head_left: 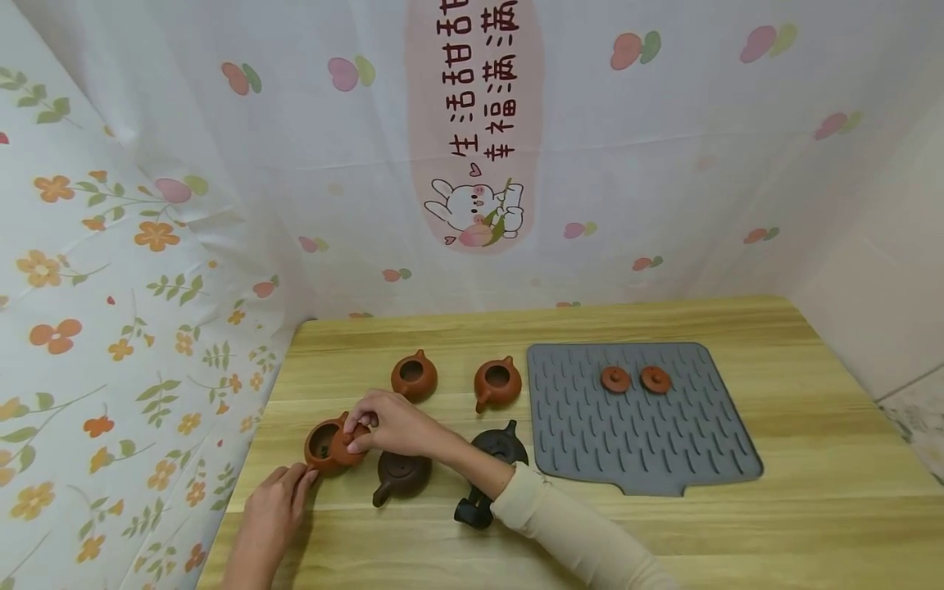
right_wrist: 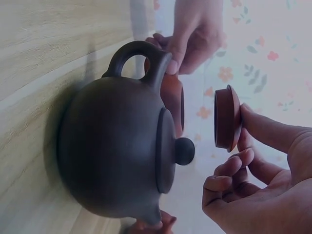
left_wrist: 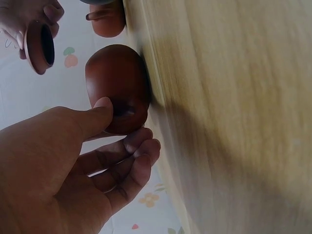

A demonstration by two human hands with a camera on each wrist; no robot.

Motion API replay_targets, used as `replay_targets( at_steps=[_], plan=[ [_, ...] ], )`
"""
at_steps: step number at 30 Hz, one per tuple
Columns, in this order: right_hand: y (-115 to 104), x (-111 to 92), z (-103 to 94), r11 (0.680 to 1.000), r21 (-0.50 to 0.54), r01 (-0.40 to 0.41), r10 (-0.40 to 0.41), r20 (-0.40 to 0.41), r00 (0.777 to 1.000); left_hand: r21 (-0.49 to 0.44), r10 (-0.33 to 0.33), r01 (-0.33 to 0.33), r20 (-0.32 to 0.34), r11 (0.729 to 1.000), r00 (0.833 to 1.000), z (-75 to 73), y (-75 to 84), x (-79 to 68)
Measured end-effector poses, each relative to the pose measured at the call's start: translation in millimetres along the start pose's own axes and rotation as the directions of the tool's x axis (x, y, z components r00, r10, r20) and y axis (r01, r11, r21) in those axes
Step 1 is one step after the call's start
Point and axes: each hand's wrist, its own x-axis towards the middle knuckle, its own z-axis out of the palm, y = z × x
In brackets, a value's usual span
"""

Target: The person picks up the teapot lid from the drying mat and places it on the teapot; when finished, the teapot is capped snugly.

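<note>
At the table's left side stands an open reddish-brown clay teapot [head_left: 315,464], whose handle my left hand [head_left: 271,510] pinches between thumb and fingers. In the left wrist view, that hand's thumb [left_wrist: 103,108] lies against the teapot [left_wrist: 117,70]. My right hand [head_left: 398,424] pinches a matching round lid [head_left: 343,449] by its knob. The lid is held up beside the pot's mouth, apart from it, as both wrist views show. In the right wrist view the lid [right_wrist: 225,119] is turned edge-on. Just right of the pot stands a dark brown lidded teapot [head_left: 404,477].
Two open reddish teapots [head_left: 420,388] [head_left: 504,392] stand farther back. A black teapot [head_left: 496,445] is partly hidden under my right forearm. On the right, a grey ridged mat [head_left: 575,442] bears two reddish lids [head_left: 615,379] [head_left: 655,380]. A patterned curtain [head_left: 295,164] hangs behind the wooden table.
</note>
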Motion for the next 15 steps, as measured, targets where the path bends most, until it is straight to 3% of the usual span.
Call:
replay_targets(
  at_steps=[9, 15],
  plan=[
    [-0.2, 15.7, 1.7, 1.000, 0.001, -0.005, 0.005, -0.017, 1.000, -0.036, 0.007, -0.008, -0.032, 0.999, 0.999, -5.9, 8.0, 3.5],
    [-2.3, 24.3, 2.7, 0.999, -0.036, -0.015, 0.015, -0.003, 1.000, -0.012, -0.013, 0.013, 0.007, 1.000, 1.000, -4.9, 6.1, 2.3]
  ],
)
